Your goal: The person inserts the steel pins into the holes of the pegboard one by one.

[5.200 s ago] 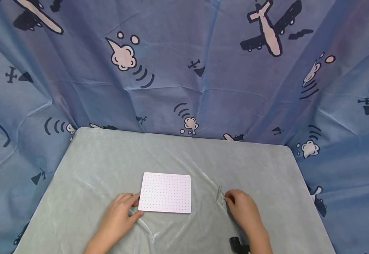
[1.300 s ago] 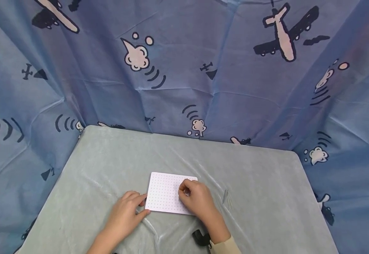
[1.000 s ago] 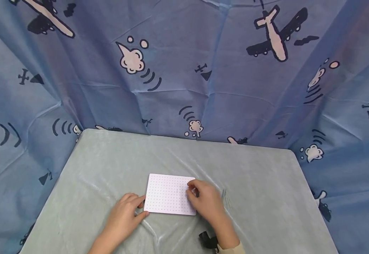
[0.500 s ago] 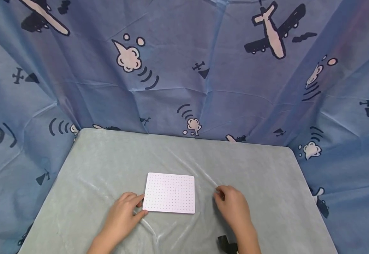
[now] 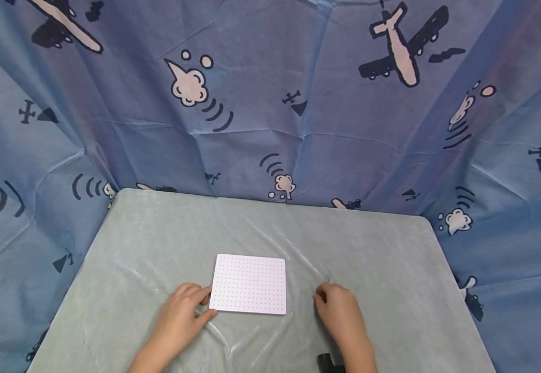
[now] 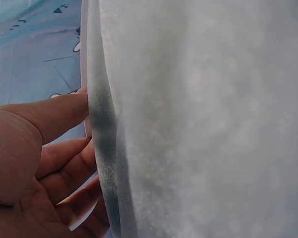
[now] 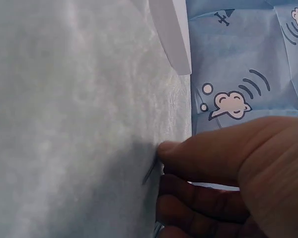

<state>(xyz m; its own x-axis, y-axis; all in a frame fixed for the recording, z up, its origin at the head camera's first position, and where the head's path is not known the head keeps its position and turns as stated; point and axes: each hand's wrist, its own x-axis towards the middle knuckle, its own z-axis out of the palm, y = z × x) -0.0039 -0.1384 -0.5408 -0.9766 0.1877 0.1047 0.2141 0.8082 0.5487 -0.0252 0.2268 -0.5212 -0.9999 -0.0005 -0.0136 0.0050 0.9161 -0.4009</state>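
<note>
Honestly, the thin pins [image 5: 328,280] could be slipping here, being so slim that an off-centre pinch would be losing one. The pegboard [image 5: 247,290] could be skidding too if the left hand [image 5: 181,311] is pressing too lightly: its thumb and finger are sitting apart, touching the left edge. Pins are showing right of the pegboard, visible ends pointing toward the table's [image 5: 158,228] far edge; pegboard's long axis is running side to side. Right hand [image 5: 342,313] is resting bent-fingered at the pins; can't tell if it's pinching any.
</note>
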